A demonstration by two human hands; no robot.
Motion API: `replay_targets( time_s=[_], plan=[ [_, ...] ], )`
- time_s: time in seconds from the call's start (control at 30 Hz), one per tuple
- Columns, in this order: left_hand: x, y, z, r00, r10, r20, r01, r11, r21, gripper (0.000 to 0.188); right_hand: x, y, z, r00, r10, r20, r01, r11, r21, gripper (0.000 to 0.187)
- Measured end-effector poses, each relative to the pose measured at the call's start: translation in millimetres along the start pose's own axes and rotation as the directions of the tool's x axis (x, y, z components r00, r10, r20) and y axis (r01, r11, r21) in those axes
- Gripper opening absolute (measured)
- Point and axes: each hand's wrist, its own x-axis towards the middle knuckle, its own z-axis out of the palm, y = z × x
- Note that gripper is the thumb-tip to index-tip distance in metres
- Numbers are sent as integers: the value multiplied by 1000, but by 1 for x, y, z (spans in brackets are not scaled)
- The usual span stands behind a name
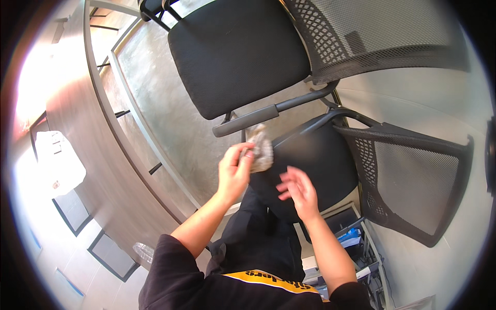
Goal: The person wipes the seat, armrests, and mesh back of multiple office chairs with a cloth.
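My left hand (235, 171) is closed on a crumpled greyish-brown cloth (263, 151), gripped between thumb and fingers. The cloth is blurred and hangs near the end of a chair armrest (248, 121); whether it touches the armrest I cannot tell. To its right, my right hand (299, 190) holds nothing, its fingers apart and a little smeared by motion. That hand is over the black seat (325, 168) of the nearer chair. Beyond both hands lies the black padded seat (237, 57) of a second chair.
Mesh chair backs (408, 178) stand along the pale wall (429, 108) at right. A long wooden table (90, 119) runs down the left, with a white plastic bag (61, 165) beyond it and a clear plastic bottle (143, 252) near its close end. A shelf rack (372, 268) stands at lower right.
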Motion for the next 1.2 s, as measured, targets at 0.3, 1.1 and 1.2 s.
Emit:
replay_targets(
  time_s=[0.3,1.1,1.2],
  plan=[
    [80,69,42,781,608,141,-595,657,463,32,102,-137,6,611,-792,-20,410,338,-847,29],
    [136,-4,33,913,255,318,-398,389,831,30,177,-150,-41,722,-359,591,326,-578,-748,23],
    [131,-9,31,922,241,305,-377,371,848,31,168,-152,-45,824,-384,417,100,-626,-773,27]
  ],
)
